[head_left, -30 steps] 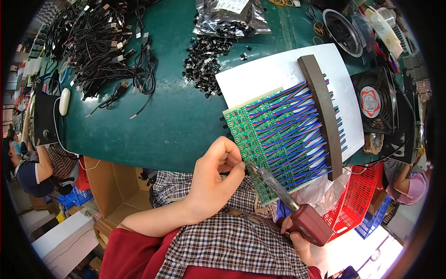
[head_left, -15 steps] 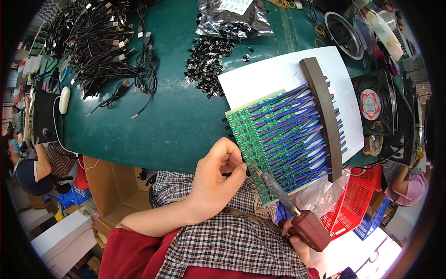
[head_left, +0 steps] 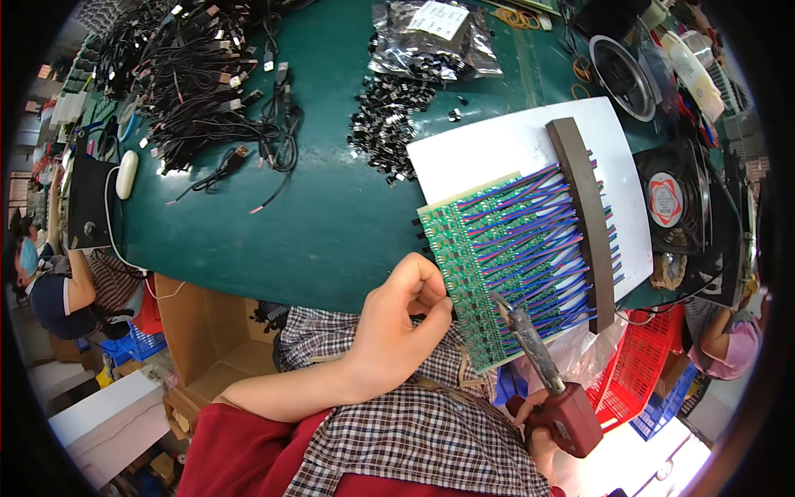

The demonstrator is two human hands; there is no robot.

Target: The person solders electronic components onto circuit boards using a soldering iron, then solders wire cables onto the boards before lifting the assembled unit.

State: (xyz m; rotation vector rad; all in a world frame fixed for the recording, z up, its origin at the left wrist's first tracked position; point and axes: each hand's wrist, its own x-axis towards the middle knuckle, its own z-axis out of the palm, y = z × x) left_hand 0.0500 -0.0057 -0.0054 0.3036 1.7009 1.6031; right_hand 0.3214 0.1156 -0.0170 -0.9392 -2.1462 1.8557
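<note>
A green bench [head_left: 315,240] is carrying heaped black cables [head_left: 199,91] at the left, loose connectors [head_left: 385,124] beside a bag [head_left: 431,50], and a fan [head_left: 687,186] at the right; other people [head_left: 62,302] are showing at both sides of the room. The circuit board [head_left: 464,273] is lying partly on a white sheet [head_left: 480,149] and overhanging the near edge, a brown bar [head_left: 588,224] crossing its wires [head_left: 530,236]. The left hand [head_left: 406,319] is keeping thumb and forefinger together at the board's left edge — whether they are pinching something small, I cannot tell. The right hand [head_left: 537,422] is gripping the soldering iron [head_left: 534,352] — its tip pointing at the board.
</note>
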